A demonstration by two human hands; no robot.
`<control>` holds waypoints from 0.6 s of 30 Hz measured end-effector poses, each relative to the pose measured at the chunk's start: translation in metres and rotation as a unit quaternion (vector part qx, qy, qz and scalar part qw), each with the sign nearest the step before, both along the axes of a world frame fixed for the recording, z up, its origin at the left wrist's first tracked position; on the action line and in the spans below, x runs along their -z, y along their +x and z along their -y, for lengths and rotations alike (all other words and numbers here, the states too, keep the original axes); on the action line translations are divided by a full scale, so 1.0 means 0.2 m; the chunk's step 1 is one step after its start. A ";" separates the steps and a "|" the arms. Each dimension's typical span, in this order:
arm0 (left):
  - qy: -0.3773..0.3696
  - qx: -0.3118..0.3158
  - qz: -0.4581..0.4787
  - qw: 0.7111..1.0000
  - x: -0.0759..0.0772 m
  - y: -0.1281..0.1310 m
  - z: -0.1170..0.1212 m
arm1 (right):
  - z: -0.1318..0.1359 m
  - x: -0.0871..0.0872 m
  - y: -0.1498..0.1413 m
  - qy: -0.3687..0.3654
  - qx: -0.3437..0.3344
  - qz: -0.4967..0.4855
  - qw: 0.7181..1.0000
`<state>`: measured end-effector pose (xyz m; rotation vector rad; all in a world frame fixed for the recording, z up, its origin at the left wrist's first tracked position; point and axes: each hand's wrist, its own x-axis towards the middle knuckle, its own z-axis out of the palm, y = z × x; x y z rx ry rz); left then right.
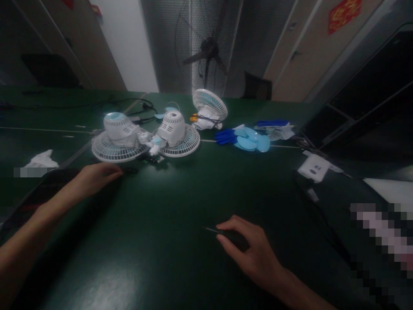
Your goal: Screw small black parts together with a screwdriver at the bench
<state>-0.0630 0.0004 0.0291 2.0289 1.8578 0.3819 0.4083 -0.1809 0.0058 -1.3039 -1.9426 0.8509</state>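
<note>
Right hand (258, 252) grasps thin-shafted tool (237, 239) low over green surface (167, 262); best keep fingers behind shaft, grip steady. Left hand (97, 177) beside dark item (131, 171), near white fan (118, 129); dim, cannot tell if gripping.

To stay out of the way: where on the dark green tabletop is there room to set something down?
The tabletop is bare between the left hand and the right hand, which grips a slim dark-handled tool, and beyond that tool up to the light-blue plastic fan blades. Crowded: the far middle, with three white plastic caged fans.
</note>
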 end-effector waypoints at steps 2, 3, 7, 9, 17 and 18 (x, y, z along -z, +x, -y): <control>-0.024 -0.004 -0.020 1.000 0.01 -0.03 -0.01 | 0.00 0.00 0.00 -0.002 -0.001 0.000 1.000; -0.027 -0.009 -0.022 0.999 0.02 -0.04 -0.02 | 0.00 0.00 0.00 -0.002 0.000 0.001 1.000; 0.023 -0.036 0.039 0.998 0.03 -0.02 -0.01 | 0.00 0.00 0.00 -0.005 0.002 0.006 1.000; 0.037 -0.038 0.061 0.997 0.03 0.01 0.01 | 0.00 0.00 0.00 -0.007 0.002 0.008 1.000; 0.104 0.027 0.016 0.994 0.07 0.10 0.00 | 0.00 0.00 0.00 -0.002 -0.001 -0.004 1.000; 0.117 0.041 0.010 0.992 0.07 0.11 0.00 | 0.00 0.00 0.00 -0.002 -0.001 -0.005 1.000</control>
